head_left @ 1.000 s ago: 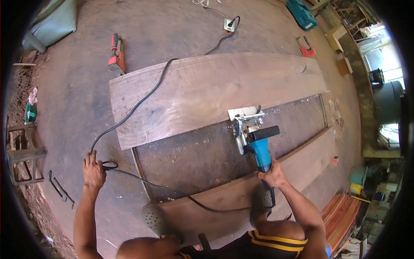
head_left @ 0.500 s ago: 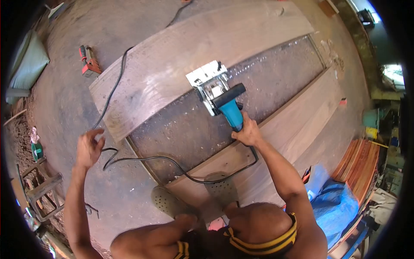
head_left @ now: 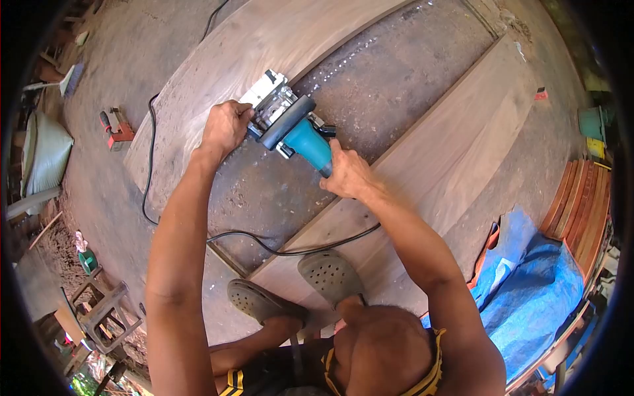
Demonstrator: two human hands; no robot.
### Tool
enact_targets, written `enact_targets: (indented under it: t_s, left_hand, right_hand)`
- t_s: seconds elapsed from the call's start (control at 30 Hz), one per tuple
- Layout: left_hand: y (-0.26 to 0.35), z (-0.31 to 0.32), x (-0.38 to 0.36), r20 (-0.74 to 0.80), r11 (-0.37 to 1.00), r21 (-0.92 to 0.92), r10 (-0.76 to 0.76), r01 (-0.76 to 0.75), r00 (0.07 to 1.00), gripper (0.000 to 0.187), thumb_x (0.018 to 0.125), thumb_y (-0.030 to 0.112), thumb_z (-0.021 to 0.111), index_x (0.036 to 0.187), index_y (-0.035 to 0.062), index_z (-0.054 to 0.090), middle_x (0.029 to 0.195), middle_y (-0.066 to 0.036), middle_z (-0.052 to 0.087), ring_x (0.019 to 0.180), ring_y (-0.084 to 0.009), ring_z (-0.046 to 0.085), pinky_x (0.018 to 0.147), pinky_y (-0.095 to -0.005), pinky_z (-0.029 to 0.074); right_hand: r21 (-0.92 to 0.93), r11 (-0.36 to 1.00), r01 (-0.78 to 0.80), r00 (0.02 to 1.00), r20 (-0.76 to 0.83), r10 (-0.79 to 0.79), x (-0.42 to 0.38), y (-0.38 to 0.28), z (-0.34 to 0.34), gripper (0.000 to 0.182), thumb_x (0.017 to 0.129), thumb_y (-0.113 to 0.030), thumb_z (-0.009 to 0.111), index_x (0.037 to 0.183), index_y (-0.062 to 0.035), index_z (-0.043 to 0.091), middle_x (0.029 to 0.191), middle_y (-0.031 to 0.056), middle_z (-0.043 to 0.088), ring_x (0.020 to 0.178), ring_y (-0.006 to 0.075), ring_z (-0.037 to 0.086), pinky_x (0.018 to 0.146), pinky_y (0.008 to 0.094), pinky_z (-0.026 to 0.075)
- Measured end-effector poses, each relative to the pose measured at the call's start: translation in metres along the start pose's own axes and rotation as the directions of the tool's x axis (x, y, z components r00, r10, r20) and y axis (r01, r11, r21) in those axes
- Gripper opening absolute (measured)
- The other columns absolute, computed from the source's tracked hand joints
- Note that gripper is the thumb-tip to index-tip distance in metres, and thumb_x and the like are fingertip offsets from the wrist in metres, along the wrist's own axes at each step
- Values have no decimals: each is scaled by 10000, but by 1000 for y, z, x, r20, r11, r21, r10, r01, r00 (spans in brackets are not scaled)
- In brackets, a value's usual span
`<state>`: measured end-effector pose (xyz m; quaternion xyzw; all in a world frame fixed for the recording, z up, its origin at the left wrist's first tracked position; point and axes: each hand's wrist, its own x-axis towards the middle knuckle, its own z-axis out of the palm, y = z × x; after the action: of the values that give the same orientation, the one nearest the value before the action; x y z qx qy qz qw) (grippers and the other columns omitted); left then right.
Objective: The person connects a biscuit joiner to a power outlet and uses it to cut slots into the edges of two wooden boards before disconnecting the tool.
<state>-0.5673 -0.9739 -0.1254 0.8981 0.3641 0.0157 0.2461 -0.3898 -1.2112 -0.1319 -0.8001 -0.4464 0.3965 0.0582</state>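
Observation:
A teal and black biscuit joiner (head_left: 308,145) sits with its metal fence over the inner edge of the far wooden board (head_left: 198,86). My right hand (head_left: 350,173) is wrapped round the rear of its body. At the front left of the tool, my left hand (head_left: 226,127) has its fingers curled against the side of the metal fence; its fingertips are partly hidden. The black power cord (head_left: 297,253) runs from beneath my right forearm across to the left and up over the far board's end.
A second wooden board (head_left: 456,138) lies nearer me, under one clog (head_left: 330,274). A red clamp (head_left: 119,134) rests on the floor at left. At right are a blue tarp (head_left: 528,310) and stacked reddish wood strips (head_left: 581,204). A metal frame (head_left: 105,317) stands lower left.
My left hand has moved from near the cord at left up to the front of the biscuit joiner. The tool appears further left and more tilted, as the head view has also shifted.

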Motion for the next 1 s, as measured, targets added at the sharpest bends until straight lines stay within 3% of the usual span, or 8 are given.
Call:
enact_targets:
  t_s: [0.27,0.33,0.5,0.6,0.7,0.77,0.87,1.0]
  left_hand:
    - [1,10,3,-33,994,-45,-103,102,994,194,909,122,711,1050,7,777,1010,-235,738,909,-382,730,845,-429,561]
    - [-3,12,3,-131,999,-42,-10,5,991,184,906,106,711,1042,-5,769,1040,-239,732,931,-378,727,846,-424,562]
    - [-8,15,2,-93,992,-109,-80,69,992,182,907,106,712,1041,-11,753,1093,-236,723,956,-396,715,880,-449,555]
    - [-14,16,4,-181,992,-99,59,-78,982,190,901,103,722,1050,-11,752,1096,-247,719,991,-415,705,907,-466,544]
    - [-12,5,5,-67,992,-125,16,-24,998,238,947,153,685,1115,-7,733,1123,-251,714,1024,-423,699,928,-479,540]
    - [-14,5,4,94,993,-100,-46,55,995,262,1024,223,589,1076,-5,707,997,-231,723,950,-414,688,865,-491,537]
    - [-17,4,3,118,996,-67,-58,66,991,374,1068,308,519,1185,-22,648,1005,-243,729,948,-429,699,864,-508,540]
    - [-29,6,9,153,978,-171,-93,119,984,535,1051,417,537,1274,-69,558,1137,-256,721,1006,-372,728,887,-476,558]
  right_hand:
    - [44,999,-24,999,27,23,4,-4,0,690,742,-212,829,1243,32,422,1008,326,694,995,510,680,901,548,546]
    - [42,999,-14,1000,27,13,4,-2,1,700,738,-210,828,1254,27,420,1002,327,693,991,513,678,901,550,544]
    - [18,998,-53,998,46,52,4,-13,-4,618,762,-211,806,1203,25,444,1040,311,700,999,494,685,898,550,548]
    - [11,999,-34,999,10,34,6,-6,3,615,758,-207,802,1196,32,442,1017,289,711,981,489,689,883,552,551]
    - [69,998,12,1000,-19,-10,8,-4,6,646,721,-172,816,1192,30,422,963,346,681,951,535,668,865,568,537]
    - [64,998,2,1000,-20,-1,9,-3,7,650,724,-168,810,1204,32,419,950,352,678,938,536,669,852,570,539]
    - [27,999,-17,1000,-6,17,7,-8,3,603,752,-191,786,1193,36,443,944,279,717,935,489,696,863,556,553]
    - [17,999,-30,1000,9,29,8,-6,4,611,754,-197,783,1205,39,444,931,285,713,920,492,698,853,557,554]
